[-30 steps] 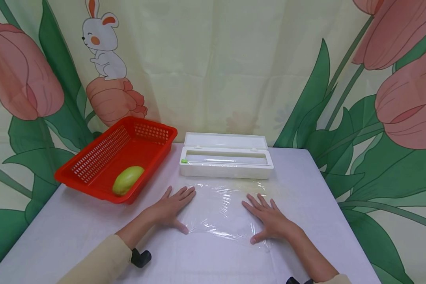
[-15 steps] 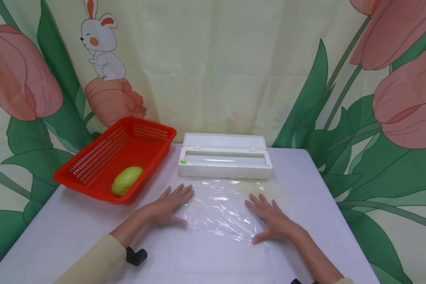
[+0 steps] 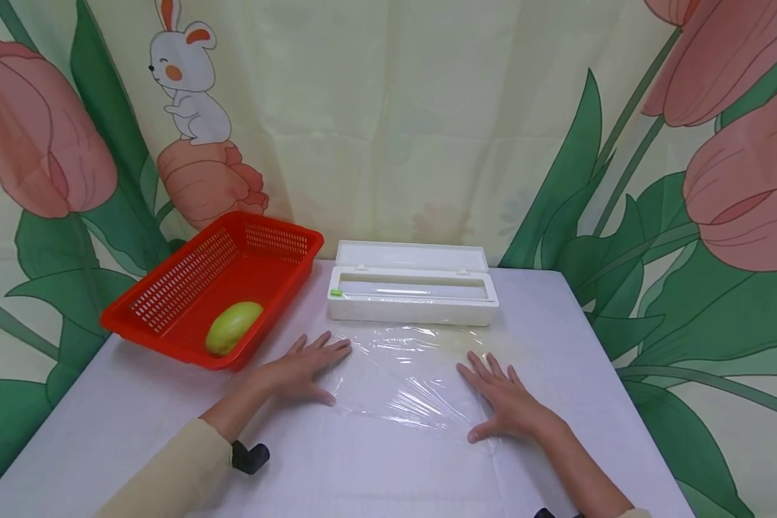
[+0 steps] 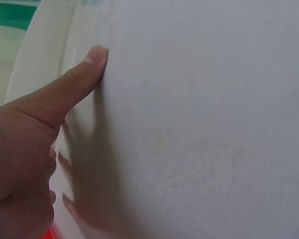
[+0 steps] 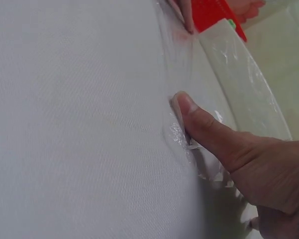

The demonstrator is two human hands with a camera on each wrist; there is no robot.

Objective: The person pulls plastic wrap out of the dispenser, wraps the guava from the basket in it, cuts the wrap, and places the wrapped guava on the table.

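Tulips and a cartoon rabbit fill the curtain behind a pale surface (image 3: 136, 432), and we sweep from the left: a red basket (image 3: 168, 288) sits at the far left corner with a green mango (image 3: 233, 327) lying inside it, well apart from the action. Next comes the left hand (image 3: 294, 370), fingers straight and spread, flat on the surface at the left edge of the sheet of cling film (image 3: 401, 381); the left wrist view shows its thumb extended and pressing down, gripping nothing. The film lies in the middle, wrinkled and glinting, just in front of the white dispenser box (image 3: 413, 295), whose lid stands open behind it. On the right edge, the right hand (image 3: 508, 403) is just as flat and relaxed, thumb (image 5: 199, 122) pinning a crumpled bit of film. To smooth this well, I'd judge both palms should slide outward together with light, even pressure, chasing the creases toward the edges, not bunching the film under the thumbs.
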